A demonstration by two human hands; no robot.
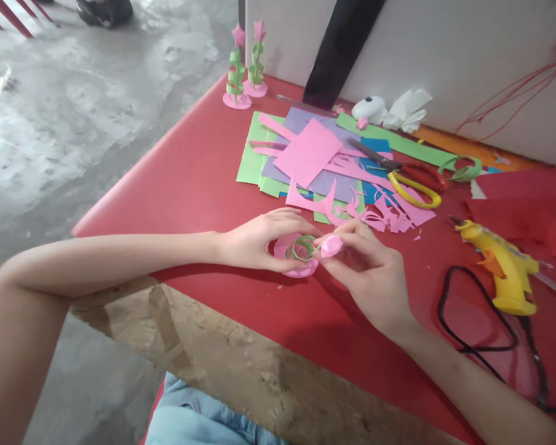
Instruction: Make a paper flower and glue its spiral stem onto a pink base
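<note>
My left hand [259, 241] grips a round pink paper base [301, 267] with a green paper spiral [302, 247] coiled on it, fingers curled round its edge. My right hand [368, 272] pinches a small pink paper piece [331, 245] against the top of the green spiral. Both hands rest low over the red table [189, 179], close to its near edge.
Two finished green-spiral figures with pink stars [244, 68] stand at the far corner. Sheets and scraps of pink, green, purple and blue paper [315, 161] lie beyond my hands, with scissors [408, 179] on them. A yellow glue gun [505, 266] with a black cord lies at right.
</note>
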